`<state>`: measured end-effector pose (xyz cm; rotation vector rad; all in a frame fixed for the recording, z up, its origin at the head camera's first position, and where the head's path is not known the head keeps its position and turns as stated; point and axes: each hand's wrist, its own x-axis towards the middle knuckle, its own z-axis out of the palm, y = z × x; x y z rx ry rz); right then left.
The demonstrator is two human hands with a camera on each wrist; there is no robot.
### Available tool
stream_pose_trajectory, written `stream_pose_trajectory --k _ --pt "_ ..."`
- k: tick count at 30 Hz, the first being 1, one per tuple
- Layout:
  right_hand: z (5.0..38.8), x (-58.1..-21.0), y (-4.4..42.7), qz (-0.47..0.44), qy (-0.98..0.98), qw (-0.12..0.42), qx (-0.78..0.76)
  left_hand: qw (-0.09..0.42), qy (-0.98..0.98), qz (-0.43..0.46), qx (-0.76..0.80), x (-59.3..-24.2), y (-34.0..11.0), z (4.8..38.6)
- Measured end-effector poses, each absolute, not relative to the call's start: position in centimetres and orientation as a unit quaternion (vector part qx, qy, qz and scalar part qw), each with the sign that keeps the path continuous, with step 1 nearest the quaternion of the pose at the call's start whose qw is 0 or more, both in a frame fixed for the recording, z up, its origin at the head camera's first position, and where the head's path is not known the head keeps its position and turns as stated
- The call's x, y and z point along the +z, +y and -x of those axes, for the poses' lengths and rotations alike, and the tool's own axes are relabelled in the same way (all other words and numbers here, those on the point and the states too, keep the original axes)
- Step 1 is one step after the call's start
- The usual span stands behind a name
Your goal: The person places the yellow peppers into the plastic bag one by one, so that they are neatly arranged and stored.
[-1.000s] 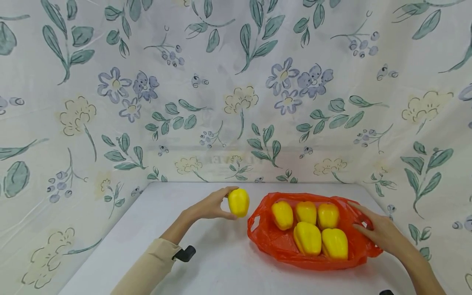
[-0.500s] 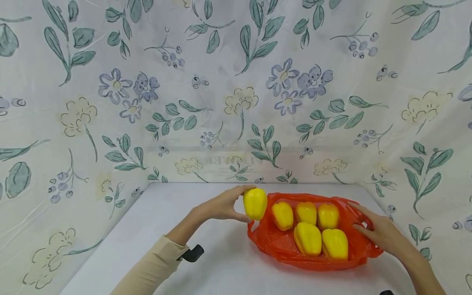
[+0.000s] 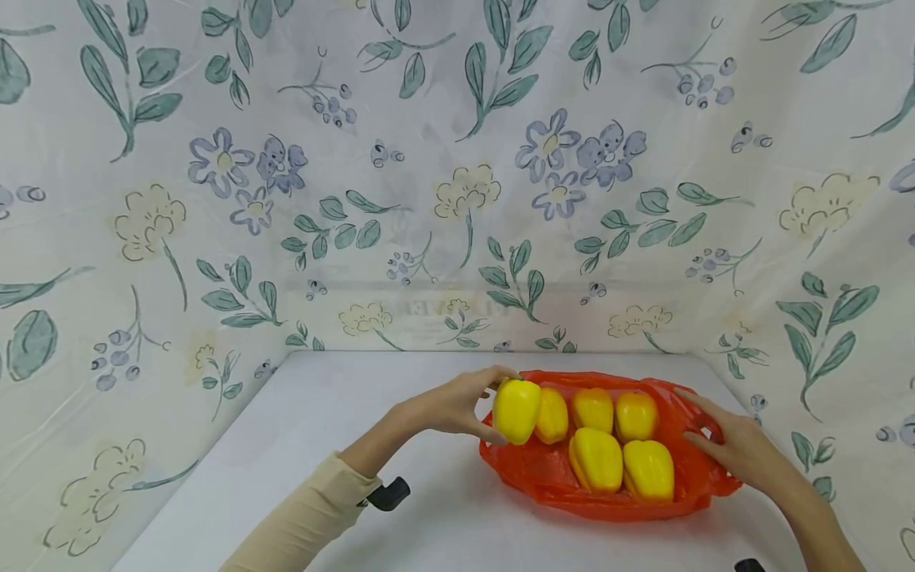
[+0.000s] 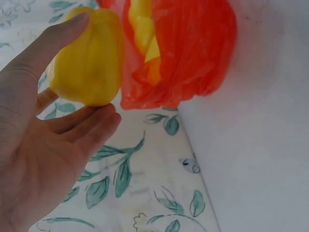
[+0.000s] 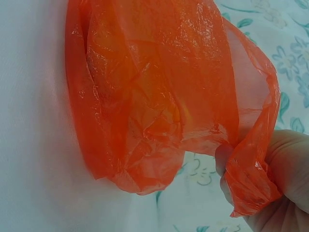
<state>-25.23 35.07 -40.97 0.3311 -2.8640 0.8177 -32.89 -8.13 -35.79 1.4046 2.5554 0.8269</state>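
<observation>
In the head view my left hand [image 3: 454,407] holds a yellow bell pepper [image 3: 517,411] over the left side of a red plastic bag [image 3: 525,470]. Thumb and fingers grip the bell pepper [image 4: 91,58] from opposite sides in the left wrist view, with the bag [image 4: 198,53] just beyond it. Several more yellow bell peppers [image 3: 596,461] lie inside the spread bag. At the bag's right end my right hand [image 3: 747,449] grips its handle. The right wrist view shows the bunched handle [image 5: 251,181] pinched between thumb and fingers of the right hand [image 5: 285,169].
The bag rests on a white table [image 3: 429,524]. A floral cloth [image 3: 457,175] hangs behind the table and along both sides. A black strap device [image 3: 389,494] sits on the left wrist.
My left hand has carried its bell pepper rightward, from beside the bag to over its left edge, and slightly lower. The right hand and the bag have stayed in place.
</observation>
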Motion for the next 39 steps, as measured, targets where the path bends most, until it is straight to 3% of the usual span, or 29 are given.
stream_pose_trajectory --k 15,39 --pt "25.2 -40.9 35.0 -0.104 -0.954 0.063 0.273 0.112 0.852 -0.44 0.26 -37.5 -5.0 31.8" --pt "25.2 -40.9 35.1 -0.092 -0.952 0.041 0.288 0.137 0.884 -0.396 0.207 -40.6 -3.8 32.2"
